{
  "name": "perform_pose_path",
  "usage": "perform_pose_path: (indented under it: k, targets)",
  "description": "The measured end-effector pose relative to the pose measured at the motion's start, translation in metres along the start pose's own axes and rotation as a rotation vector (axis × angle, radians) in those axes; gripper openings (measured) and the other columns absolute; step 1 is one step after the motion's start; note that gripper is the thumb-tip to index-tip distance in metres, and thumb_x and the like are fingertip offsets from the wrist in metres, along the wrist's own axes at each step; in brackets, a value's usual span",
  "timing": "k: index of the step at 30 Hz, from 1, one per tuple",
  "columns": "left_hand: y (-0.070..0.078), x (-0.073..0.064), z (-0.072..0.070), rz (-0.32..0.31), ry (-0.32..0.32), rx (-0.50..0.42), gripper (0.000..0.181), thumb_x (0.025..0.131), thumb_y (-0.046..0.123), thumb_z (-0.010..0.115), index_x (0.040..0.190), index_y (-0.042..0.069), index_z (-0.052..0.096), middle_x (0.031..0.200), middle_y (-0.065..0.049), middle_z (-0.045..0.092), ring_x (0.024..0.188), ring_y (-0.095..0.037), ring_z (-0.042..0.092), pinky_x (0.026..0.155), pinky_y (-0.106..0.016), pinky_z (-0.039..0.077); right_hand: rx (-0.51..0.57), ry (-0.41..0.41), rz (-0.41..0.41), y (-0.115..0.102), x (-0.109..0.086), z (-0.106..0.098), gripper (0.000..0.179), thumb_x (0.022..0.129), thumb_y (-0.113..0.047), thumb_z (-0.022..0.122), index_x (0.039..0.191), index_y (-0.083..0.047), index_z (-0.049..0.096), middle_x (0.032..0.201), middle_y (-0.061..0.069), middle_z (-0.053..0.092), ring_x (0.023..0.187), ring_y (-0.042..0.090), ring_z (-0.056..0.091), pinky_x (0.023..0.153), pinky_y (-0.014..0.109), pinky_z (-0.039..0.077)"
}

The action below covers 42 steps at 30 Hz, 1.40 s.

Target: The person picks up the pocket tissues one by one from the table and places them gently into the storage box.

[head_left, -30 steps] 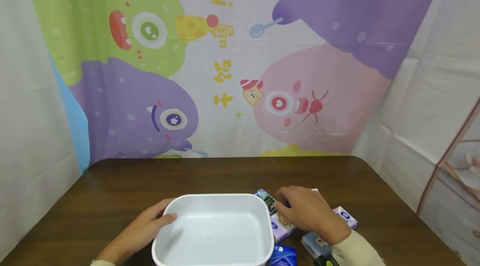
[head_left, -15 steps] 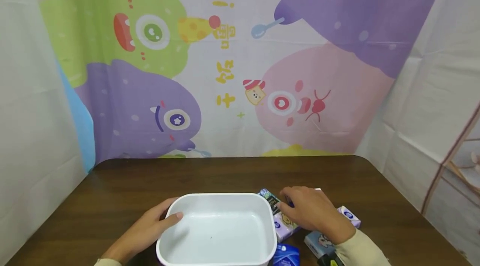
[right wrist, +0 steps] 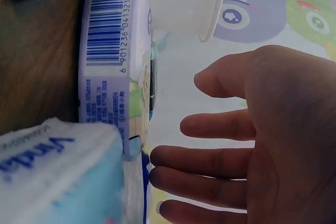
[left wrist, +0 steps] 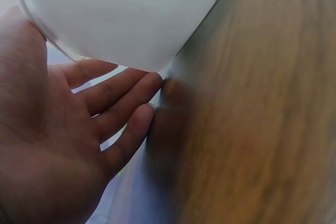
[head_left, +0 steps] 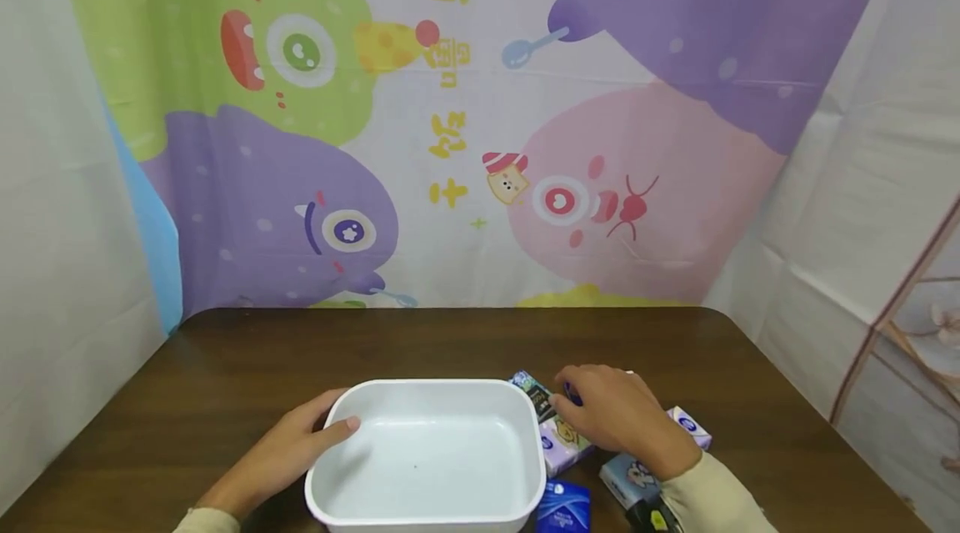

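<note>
- Here, my left hand (head_left: 292, 441) holds the white tub (head_left: 423, 475) at its left side, thumb laid over the rim and the other fingers outside; the left wrist view shows those fingers nearly straight, with narrow gaps between them, reaching under the tub's corner.
- My right hand (head_left: 615, 412) is spread loosely above the packs just right of the tub, palm down, fingers slightly bent and apart, with nothing gripped; I cannot tell whether my fingertips touch the packs beneath them.
- The tub is smooth, glossy and hard-looking, an oblong with rounded corners and a rolled lip, standing on the table (head_left: 450, 341).
- Beside its right wall lies a lilac pack (head_left: 561, 443), a boxy block with a cartoon on top and a barcode along its side.
- Behind that, a dark flowered pack (head_left: 534, 396) lies at a slant, partly hidden.
- Nearer me, a shiny blue pack (head_left: 562, 508) lies by the tub's front right corner.
- Under my right forearm sits a grey-blue pack (head_left: 626, 476); farther right is a small white-and-lilac pack (head_left: 688, 426).
- The table is dark brown with wood grain; behind it hangs a lightly creased cloth (head_left: 465, 266) printed with cartoon creatures.
- My right sleeve (head_left: 720, 500) is plain cream fabric.
</note>
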<state>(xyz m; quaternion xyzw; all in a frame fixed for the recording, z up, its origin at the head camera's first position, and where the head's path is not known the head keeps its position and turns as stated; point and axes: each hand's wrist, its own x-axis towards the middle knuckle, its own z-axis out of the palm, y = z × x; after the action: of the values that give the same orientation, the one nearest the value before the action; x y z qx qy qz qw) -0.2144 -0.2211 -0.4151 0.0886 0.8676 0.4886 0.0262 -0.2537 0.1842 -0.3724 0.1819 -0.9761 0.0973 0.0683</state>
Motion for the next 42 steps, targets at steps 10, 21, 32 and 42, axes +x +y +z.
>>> perform_pose_path:
  k: [10, 21, 32, 42]
  targets:
    - [-0.003, -0.007, -0.001, 0.015, -0.012, -0.013, 0.051, 0.097, 0.033, 0.066, 0.140, 0.008, 0.055, 0.132, -0.013, 0.060, 0.110, -0.023, 0.059, 0.080, -0.027, 0.053, -0.016, -0.024, 0.043, 0.001, -0.004, 0.002, 0.032, 0.093, -0.045, 0.066, 0.113, -0.020, 0.072, 0.106, -0.003, 0.071, 0.099, 0.023, 0.067, 0.081, 0.052, 0.054]
    - [0.007, 0.003, -0.006, 0.026, 0.002, 0.010, 0.048, 0.098, 0.035, 0.064, 0.138, 0.009, 0.057, 0.129, -0.010, 0.062, 0.108, -0.020, 0.060, 0.084, -0.028, 0.052, -0.061, 0.006, 0.052, 0.004, 0.001, -0.009, 0.035, 0.091, -0.042, 0.069, 0.115, -0.017, 0.071, 0.108, 0.001, 0.071, 0.100, 0.025, 0.067, 0.082, 0.052, 0.054]
    - [0.003, 0.001, 0.001, 0.028, -0.006, -0.045, 0.046, 0.099, 0.032, 0.063, 0.137, 0.006, 0.057, 0.125, -0.012, 0.064, 0.100, -0.020, 0.063, 0.078, -0.028, 0.054, -0.091, -0.004, 0.083, 0.011, -0.004, -0.015, 0.039, 0.091, -0.042, 0.069, 0.118, -0.015, 0.070, 0.110, 0.005, 0.070, 0.103, 0.029, 0.066, 0.081, 0.055, 0.053]
    - [0.002, -0.002, 0.003, -0.014, 0.031, 0.004, 0.048, 0.098, 0.033, 0.064, 0.138, 0.006, 0.058, 0.127, -0.010, 0.064, 0.104, -0.017, 0.062, 0.081, -0.026, 0.052, -0.081, -0.044, 0.172, 0.023, -0.003, -0.021, 0.044, 0.091, -0.042, 0.065, 0.120, -0.008, 0.069, 0.112, 0.010, 0.070, 0.102, 0.034, 0.066, 0.077, 0.054, 0.054]
